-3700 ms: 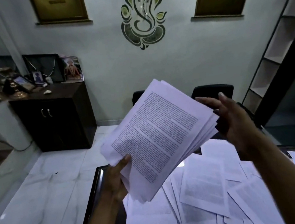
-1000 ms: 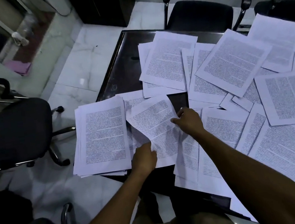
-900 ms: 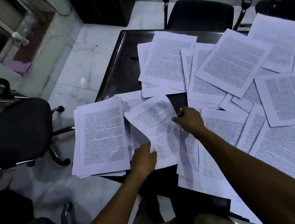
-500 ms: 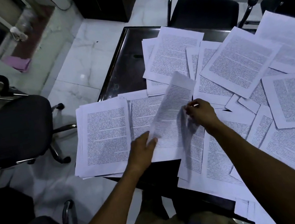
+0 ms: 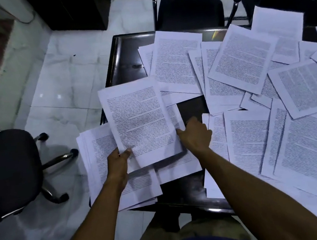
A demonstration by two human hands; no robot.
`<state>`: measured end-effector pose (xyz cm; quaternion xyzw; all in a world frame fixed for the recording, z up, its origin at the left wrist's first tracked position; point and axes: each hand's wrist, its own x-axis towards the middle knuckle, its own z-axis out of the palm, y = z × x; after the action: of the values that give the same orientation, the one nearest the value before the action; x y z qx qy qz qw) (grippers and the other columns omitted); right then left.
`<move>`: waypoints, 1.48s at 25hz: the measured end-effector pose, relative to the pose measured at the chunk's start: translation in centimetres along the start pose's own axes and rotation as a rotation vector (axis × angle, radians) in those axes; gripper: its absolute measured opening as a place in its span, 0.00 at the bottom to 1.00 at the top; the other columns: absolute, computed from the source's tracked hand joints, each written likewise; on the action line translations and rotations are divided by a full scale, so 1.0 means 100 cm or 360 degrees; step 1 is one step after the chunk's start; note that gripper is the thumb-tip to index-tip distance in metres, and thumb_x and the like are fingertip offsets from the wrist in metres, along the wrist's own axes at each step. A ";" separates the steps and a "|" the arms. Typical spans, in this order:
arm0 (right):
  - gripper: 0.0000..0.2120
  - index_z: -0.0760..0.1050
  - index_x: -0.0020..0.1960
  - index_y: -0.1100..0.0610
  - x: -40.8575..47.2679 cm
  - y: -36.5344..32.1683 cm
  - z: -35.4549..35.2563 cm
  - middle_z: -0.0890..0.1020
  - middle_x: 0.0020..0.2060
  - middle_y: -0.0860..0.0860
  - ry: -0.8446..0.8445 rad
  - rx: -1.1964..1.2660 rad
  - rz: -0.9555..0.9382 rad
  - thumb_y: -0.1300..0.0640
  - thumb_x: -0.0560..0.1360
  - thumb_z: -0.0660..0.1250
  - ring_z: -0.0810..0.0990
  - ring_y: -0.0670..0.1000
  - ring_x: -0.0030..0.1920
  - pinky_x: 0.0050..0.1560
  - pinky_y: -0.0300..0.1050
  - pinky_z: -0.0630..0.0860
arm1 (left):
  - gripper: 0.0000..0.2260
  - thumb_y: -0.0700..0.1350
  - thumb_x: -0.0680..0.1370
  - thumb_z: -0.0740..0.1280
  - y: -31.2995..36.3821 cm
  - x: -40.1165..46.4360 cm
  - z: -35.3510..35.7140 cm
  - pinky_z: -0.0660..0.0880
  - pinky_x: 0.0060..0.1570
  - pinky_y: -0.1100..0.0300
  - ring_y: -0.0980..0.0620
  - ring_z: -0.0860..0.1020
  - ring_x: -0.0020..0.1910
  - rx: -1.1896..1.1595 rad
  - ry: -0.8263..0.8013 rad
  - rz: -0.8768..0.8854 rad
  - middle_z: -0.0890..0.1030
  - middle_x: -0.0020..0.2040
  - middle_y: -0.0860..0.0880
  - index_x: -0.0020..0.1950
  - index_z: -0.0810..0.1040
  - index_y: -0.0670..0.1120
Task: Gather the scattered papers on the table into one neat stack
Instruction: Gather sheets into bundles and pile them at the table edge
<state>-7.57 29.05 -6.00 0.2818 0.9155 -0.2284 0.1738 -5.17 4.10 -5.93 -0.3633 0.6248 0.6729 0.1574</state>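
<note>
While the left hand (image 5: 118, 160) pinches the lower left corner of a printed sheet (image 5: 140, 120), thumb on top and fingers (image 5: 126, 153) closed on the paper, the right hand (image 5: 194, 135) grips the sheet's lower right edge, its fingers curled out of sight beneath. Held tilted, the sheet hangs above the gathered stack (image 5: 108, 175) at the dark bench's (image 5: 126, 64) near left corner. Loose papers (image 5: 246, 59) overlap across the rest of the bench. Black chairs (image 5: 188, 10) stand behind.

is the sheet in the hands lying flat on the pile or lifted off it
Lifted. The sheet is pinched by the left hand and right hand, casting a shadow on the stack below.
</note>
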 end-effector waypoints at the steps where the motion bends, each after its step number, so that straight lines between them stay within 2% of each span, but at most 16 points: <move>1: 0.28 0.73 0.63 0.57 -0.001 -0.002 0.005 0.82 0.59 0.55 -0.0015 -0.0020 0.0053 0.36 0.75 0.68 0.79 0.60 0.61 0.63 0.58 0.73 | 0.09 0.35 0.81 0.66 -0.003 0.003 -0.002 0.78 0.53 0.55 0.51 0.81 0.48 -0.0002 -0.0005 -0.0024 0.84 0.50 0.50 0.59 0.81 0.43; 3: 0.25 0.76 0.60 0.57 -0.004 -0.006 0.010 0.82 0.59 0.55 -0.0122 0.0114 0.0139 0.37 0.76 0.68 0.81 0.59 0.59 0.62 0.58 0.76 | 0.09 0.36 0.82 0.67 -0.008 0.007 -0.008 0.78 0.56 0.53 0.49 0.82 0.50 -0.0008 -0.0047 -0.0086 0.84 0.52 0.49 0.58 0.82 0.45; 6: 0.14 0.80 0.56 0.57 -0.007 -0.012 0.001 0.85 0.56 0.55 -0.0199 0.0594 0.0110 0.47 0.77 0.71 0.82 0.58 0.52 0.55 0.50 0.78 | 0.09 0.36 0.81 0.67 -0.014 0.013 -0.015 0.78 0.55 0.53 0.47 0.82 0.50 -0.0031 -0.0077 -0.0131 0.84 0.53 0.48 0.53 0.83 0.49; 9: 0.15 0.79 0.62 0.55 -0.002 -0.007 -0.044 0.85 0.56 0.56 0.0035 0.0432 -0.0148 0.51 0.77 0.70 0.82 0.60 0.56 0.54 0.49 0.76 | 0.08 0.37 0.81 0.68 -0.015 0.015 -0.017 0.78 0.58 0.51 0.46 0.83 0.53 -0.0004 -0.0124 -0.0112 0.85 0.53 0.49 0.52 0.83 0.50; 12: 0.12 0.81 0.60 0.54 0.006 -0.001 -0.121 0.87 0.48 0.53 0.0196 0.0399 -0.0443 0.54 0.77 0.71 0.84 0.56 0.49 0.48 0.45 0.75 | 0.09 0.37 0.81 0.68 -0.011 0.014 -0.019 0.77 0.60 0.51 0.46 0.82 0.54 0.0021 -0.0188 -0.0102 0.85 0.52 0.51 0.54 0.82 0.49; 15: 0.05 0.83 0.52 0.53 -0.005 -0.001 -0.203 0.86 0.37 0.47 0.0115 0.1006 -0.0531 0.60 0.78 0.72 0.81 0.46 0.38 0.38 0.39 0.77 | 0.12 0.35 0.81 0.67 -0.009 0.014 -0.021 0.77 0.62 0.50 0.45 0.82 0.55 0.0058 -0.0283 -0.0113 0.84 0.56 0.47 0.61 0.81 0.46; 18: 0.08 0.84 0.51 0.53 -0.002 -0.002 -0.213 0.88 0.39 0.46 0.0029 0.1468 -0.0468 0.64 0.76 0.73 0.84 0.44 0.37 0.40 0.38 0.81 | 0.16 0.30 0.79 0.67 -0.009 0.011 -0.025 0.80 0.57 0.48 0.43 0.84 0.55 0.0035 -0.0436 -0.0195 0.85 0.57 0.45 0.64 0.79 0.43; 21: 0.08 0.81 0.40 0.55 0.005 -0.011 -0.137 0.80 0.26 0.44 -0.0150 0.1115 -0.0410 0.64 0.76 0.73 0.74 0.42 0.28 0.31 0.37 0.70 | 0.16 0.27 0.78 0.66 -0.006 0.006 -0.028 0.82 0.50 0.46 0.38 0.83 0.54 0.0078 -0.0525 -0.0295 0.85 0.57 0.39 0.62 0.79 0.42; 22: 0.08 0.80 0.39 0.55 0.007 -0.014 -0.105 0.80 0.26 0.45 -0.0203 0.0944 -0.0393 0.63 0.76 0.73 0.73 0.43 0.28 0.31 0.39 0.69 | 0.17 0.26 0.77 0.65 -0.003 0.005 -0.026 0.82 0.49 0.46 0.36 0.83 0.55 0.0117 -0.0543 -0.0308 0.84 0.58 0.37 0.62 0.78 0.41; 24: 0.03 0.83 0.44 0.56 0.014 -0.019 -0.047 0.85 0.36 0.50 -0.0219 0.0680 -0.0335 0.57 0.76 0.73 0.80 0.49 0.36 0.39 0.44 0.76 | 0.21 0.24 0.76 0.61 0.005 0.000 -0.023 0.82 0.46 0.50 0.35 0.82 0.56 0.0172 -0.0566 -0.0345 0.83 0.59 0.36 0.65 0.77 0.39; 25: 0.05 0.84 0.49 0.57 0.015 -0.021 -0.026 0.86 0.42 0.54 -0.0220 0.0622 -0.0301 0.55 0.76 0.73 0.83 0.52 0.42 0.45 0.48 0.80 | 0.21 0.25 0.75 0.59 0.009 -0.002 -0.021 0.82 0.46 0.50 0.36 0.82 0.54 0.0178 -0.0566 -0.0398 0.83 0.58 0.36 0.64 0.77 0.39; 28: 0.13 0.82 0.59 0.57 0.013 -0.024 0.011 0.86 0.54 0.54 -0.0241 0.0566 -0.0236 0.53 0.77 0.71 0.84 0.56 0.52 0.52 0.49 0.80 | 0.09 0.42 0.74 0.64 0.025 -0.006 -0.022 0.77 0.47 0.50 0.39 0.81 0.47 0.0060 -0.0585 -0.0627 0.84 0.48 0.40 0.50 0.82 0.41; 29: 0.14 0.81 0.60 0.57 0.010 -0.025 0.016 0.85 0.55 0.53 -0.0250 0.0539 -0.0253 0.52 0.78 0.70 0.84 0.57 0.53 0.53 0.50 0.81 | 0.13 0.48 0.73 0.66 0.030 -0.001 -0.024 0.76 0.50 0.49 0.40 0.81 0.48 -0.0066 -0.0630 -0.0648 0.84 0.49 0.40 0.50 0.83 0.41; 31: 0.15 0.80 0.61 0.56 0.004 -0.027 0.021 0.85 0.56 0.53 -0.0244 0.0484 -0.0303 0.50 0.78 0.70 0.84 0.57 0.54 0.55 0.55 0.82 | 0.21 0.56 0.78 0.65 0.039 0.011 -0.022 0.75 0.62 0.46 0.39 0.80 0.58 -0.0207 -0.0710 -0.0606 0.83 0.61 0.41 0.64 0.82 0.44; 32: 0.14 0.80 0.60 0.56 0.003 -0.027 0.021 0.85 0.56 0.53 -0.0232 0.0437 -0.0336 0.50 0.78 0.70 0.84 0.57 0.54 0.54 0.56 0.82 | 0.21 0.57 0.81 0.65 0.040 0.016 -0.018 0.73 0.66 0.45 0.41 0.80 0.61 -0.0176 -0.0733 -0.0571 0.82 0.64 0.42 0.68 0.80 0.46; 37: 0.18 0.77 0.58 0.56 0.003 -0.023 0.011 0.81 0.52 0.52 -0.0090 0.0439 -0.0318 0.45 0.76 0.72 0.82 0.54 0.51 0.50 0.52 0.81 | 0.16 0.36 0.80 0.69 0.048 0.029 0.007 0.75 0.66 0.44 0.42 0.81 0.60 0.0320 -0.0664 -0.0247 0.81 0.66 0.41 0.68 0.78 0.42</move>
<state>-8.95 26.94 -6.35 0.2041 0.8937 -0.3759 0.1355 -10.59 3.27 -4.47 -0.2459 0.6129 0.6536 0.3698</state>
